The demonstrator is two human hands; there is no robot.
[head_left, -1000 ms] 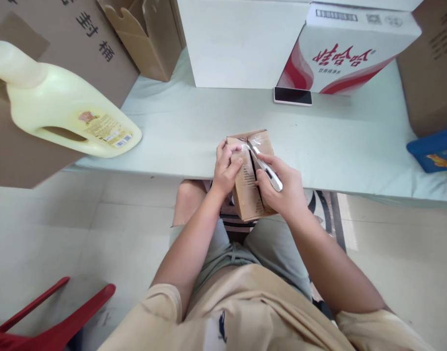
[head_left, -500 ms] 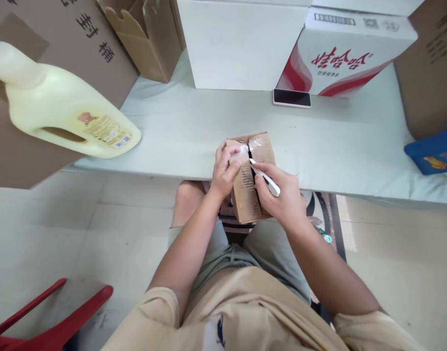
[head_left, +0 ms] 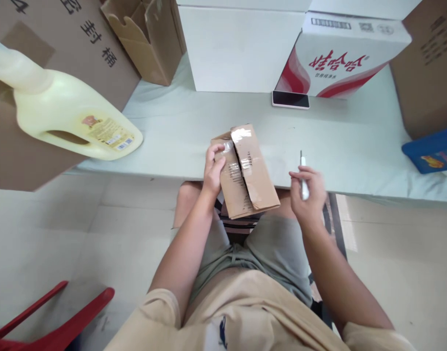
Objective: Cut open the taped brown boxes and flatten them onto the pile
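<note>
A small brown cardboard box (head_left: pixel 258 183) rests partly on the table's front edge and juts out over my lap. Along its top runs a dark slit between two flaps, with shiny clear tape at the far end. My left hand (head_left: pixel 213 168) grips the box by its left side, thumb and fingers on the top flap. Off to the right, apart from the box, my right hand (head_left: pixel 308 195) is closed around a white utility knife (head_left: pixel 304 183), whose thin tip points away from me. This hand is slightly blurred.
On the green-covered table (head_left: pixel 165 131) stand a large yellow bottle (head_left: pixel 73 107), an open brown carton (head_left: pixel 146 44), a white box (head_left: pixel 241 48) and a red-and-white carton (head_left: pixel 340 58). A phone (head_left: pixel 290 99) lies before them. At right is a blue package (head_left: pixel 432 153); a red chair (head_left: pixel 58 321) is lower left.
My right hand has drawn the utility knife away from the slit and moved right. The box has turned and tilted in my left hand, and its right flap now sits raised.
</note>
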